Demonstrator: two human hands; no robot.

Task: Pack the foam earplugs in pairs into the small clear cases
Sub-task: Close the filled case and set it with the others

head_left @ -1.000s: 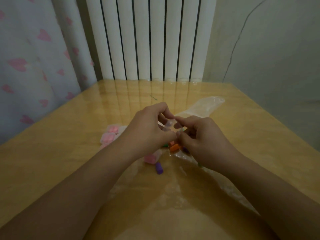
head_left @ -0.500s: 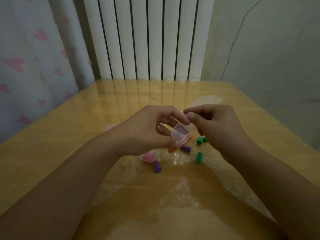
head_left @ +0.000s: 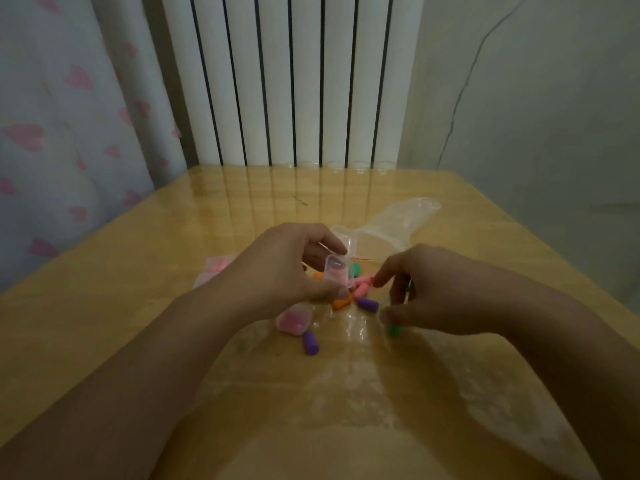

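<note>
My left hand (head_left: 287, 268) holds a small clear case (head_left: 336, 274) between thumb and forefinger, a little above the table; something pink shows inside it. My right hand (head_left: 429, 292) hovers just right of it with fingers spread over the loose foam earplugs, holding nothing I can see. Pink earplugs (head_left: 363, 284), an orange one (head_left: 342, 302), a purple one (head_left: 367, 303) and a green one (head_left: 394, 330) lie between the hands. Another purple earplug (head_left: 310, 342) lies nearer me, beside a filled case with pink contents (head_left: 293, 319).
A crumpled clear plastic bag (head_left: 398, 220) lies behind the hands on the glossy wooden table (head_left: 173, 244). More pink-filled cases (head_left: 216, 268) sit left of my left wrist. A white radiator (head_left: 287, 81) and a heart-patterned curtain (head_left: 52, 133) stand beyond the table's far edge.
My right hand has left the case, dropped toward the loose earplugs and spread its fingers. My left hand still holds the case and has turned it more upright.
</note>
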